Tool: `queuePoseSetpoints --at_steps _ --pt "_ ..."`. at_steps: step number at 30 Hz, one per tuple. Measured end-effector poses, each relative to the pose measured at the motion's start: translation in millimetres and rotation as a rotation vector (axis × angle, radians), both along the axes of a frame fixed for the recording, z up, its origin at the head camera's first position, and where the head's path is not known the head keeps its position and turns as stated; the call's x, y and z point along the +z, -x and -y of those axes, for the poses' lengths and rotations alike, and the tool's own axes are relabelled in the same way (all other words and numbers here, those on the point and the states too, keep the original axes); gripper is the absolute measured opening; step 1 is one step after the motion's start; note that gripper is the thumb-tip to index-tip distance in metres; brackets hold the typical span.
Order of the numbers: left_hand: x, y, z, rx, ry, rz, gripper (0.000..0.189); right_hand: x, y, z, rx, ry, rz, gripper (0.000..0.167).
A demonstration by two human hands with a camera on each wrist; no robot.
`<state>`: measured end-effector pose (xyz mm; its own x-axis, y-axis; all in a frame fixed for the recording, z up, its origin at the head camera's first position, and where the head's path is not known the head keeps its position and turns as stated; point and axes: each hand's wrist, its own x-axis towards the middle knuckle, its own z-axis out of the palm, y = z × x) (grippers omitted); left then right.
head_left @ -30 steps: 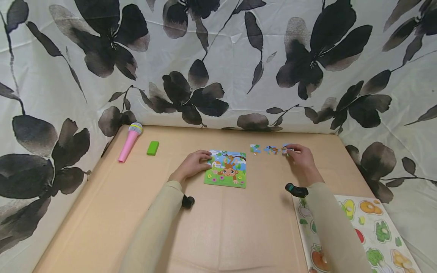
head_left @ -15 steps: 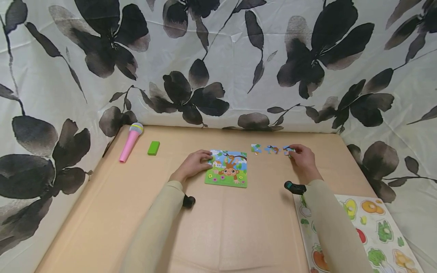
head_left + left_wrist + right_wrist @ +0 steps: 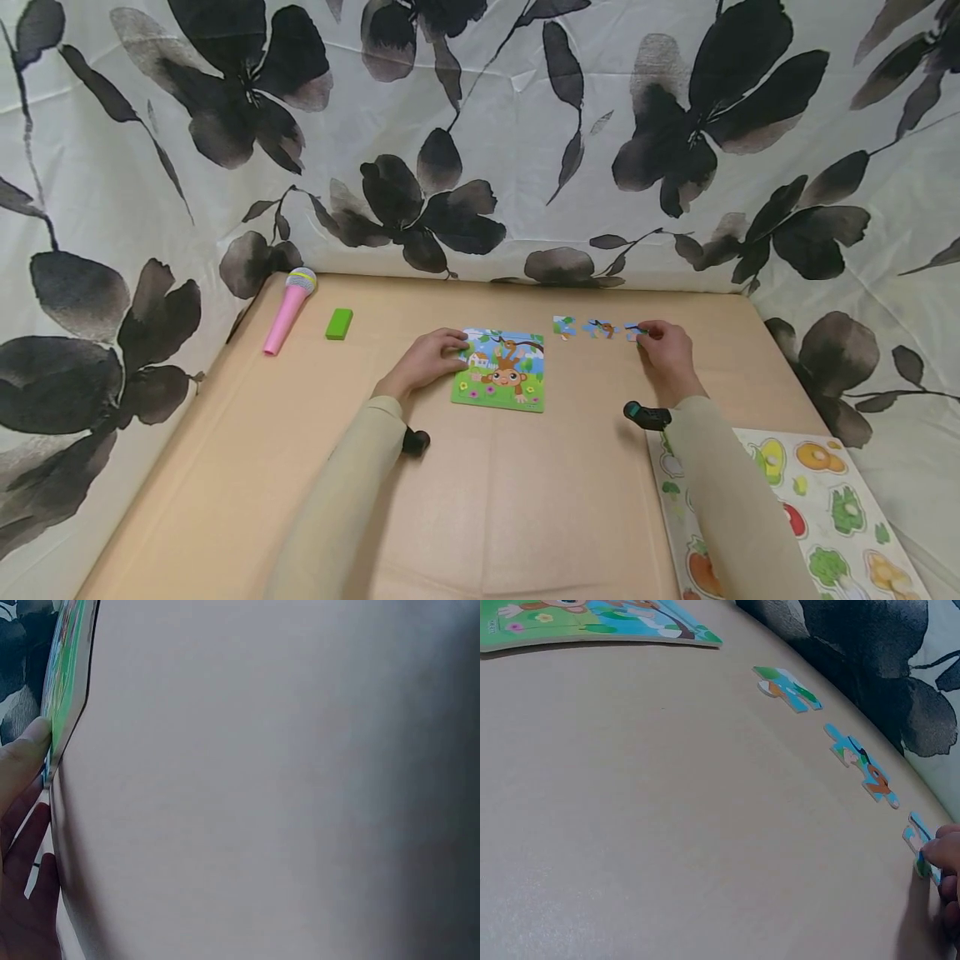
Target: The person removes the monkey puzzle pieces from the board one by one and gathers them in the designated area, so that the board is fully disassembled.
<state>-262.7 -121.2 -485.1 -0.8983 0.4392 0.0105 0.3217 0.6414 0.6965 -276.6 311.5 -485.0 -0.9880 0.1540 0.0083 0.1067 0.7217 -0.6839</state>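
Note:
A square monkey jigsaw puzzle (image 3: 504, 385) lies on the table in the head view. My left hand (image 3: 423, 364) holds its left edge, thumb and fingers at the border; in the left wrist view the thumb (image 3: 31, 742) rests against the puzzle's side. Three loose jigsaw pieces lie in a row to the right of the puzzle: a left piece (image 3: 786, 688), a middle piece (image 3: 864, 766) and a right piece (image 3: 915, 836). My right hand (image 3: 667, 354) pinches the right piece with fingertips at its right end, partly hiding it.
A pink toy microphone (image 3: 283, 321) and a green block (image 3: 339, 323) lie at the back left of the table (image 3: 525, 500). A white board with vegetable pictures (image 3: 813, 483) lies under the right forearm. A floral cloth (image 3: 525, 125) hangs behind the table.
The right hand has shifted slightly, pulling back a little to the right so more of the right piece shows. The left hand and the puzzle have stayed in place.

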Motion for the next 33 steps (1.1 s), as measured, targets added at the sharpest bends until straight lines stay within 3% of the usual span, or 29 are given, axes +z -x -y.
queuePoseSetpoints --at_steps 11,19,24,33 --pt "1.7 0.1 -0.1 -0.002 -0.008 -0.001 0.039 0.2 0.0 2 0.010 -0.048 -0.020 0.030" --pt "0.2 1.7 -0.5 0.001 0.002 -0.005 0.039 8.0 1.8 27 -0.031 0.062 -0.053 0.030" --pt "1.0 1.6 -0.6 -0.005 0.011 -0.025 0.039 16.9 3.1 64 0.090 0.082 -0.051 0.033" --pt "0.5 0.3 -0.1 0.003 0.007 -0.011 0.038 27.4 -9.6 140 0.334 0.235 0.076 0.035"
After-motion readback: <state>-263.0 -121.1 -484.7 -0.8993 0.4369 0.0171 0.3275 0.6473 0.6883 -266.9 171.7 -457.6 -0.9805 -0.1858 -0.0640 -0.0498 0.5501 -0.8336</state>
